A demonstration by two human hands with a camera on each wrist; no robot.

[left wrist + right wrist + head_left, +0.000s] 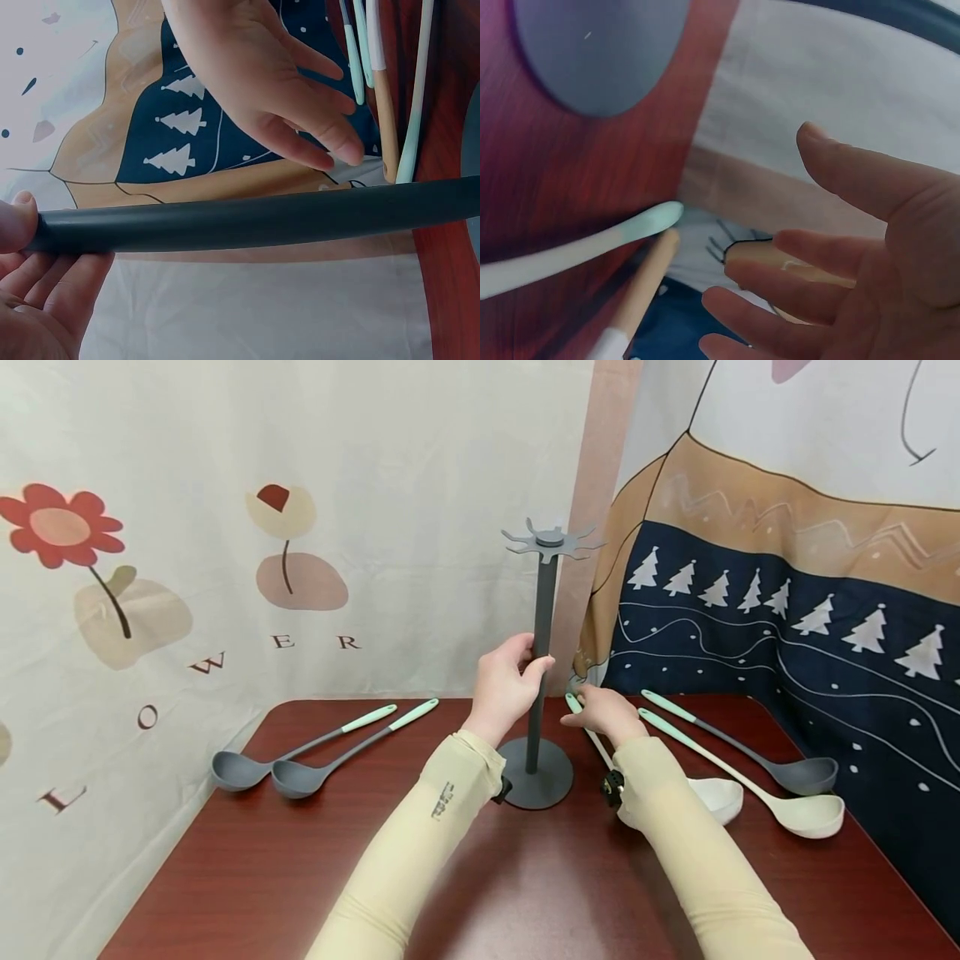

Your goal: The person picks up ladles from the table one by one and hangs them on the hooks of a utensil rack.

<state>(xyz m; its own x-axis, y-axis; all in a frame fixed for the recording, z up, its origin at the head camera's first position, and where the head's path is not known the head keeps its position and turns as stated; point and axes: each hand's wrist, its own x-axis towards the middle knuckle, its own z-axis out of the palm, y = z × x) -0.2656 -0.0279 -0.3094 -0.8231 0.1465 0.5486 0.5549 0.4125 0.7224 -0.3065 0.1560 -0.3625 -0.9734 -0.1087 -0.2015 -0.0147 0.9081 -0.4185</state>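
Note:
My left hand (504, 683) grips the post of a dark grey utensil stand (545, 610), thumb on one side and fingers on the other. Hooks spread around the stand's top, and its round base (551, 777) rests on the table. Just right of the post, my right hand (603, 714) hovers with fingers apart, holding nothing. Near it lie a mint-handled white utensil (555, 259) and a utensil with a wooden handle (646, 285). My right forearm partly hides their white heads, one showing as a white bowl (720, 797) in the head view.
Two grey ladles with mint handles, one farther left (240, 771) and one nearer the stand (300, 778), lie on the red-brown table (225, 877). At right are a white ladle (810, 816) and another grey ladle (806, 775). Printed cloths (420, 485) hang behind.

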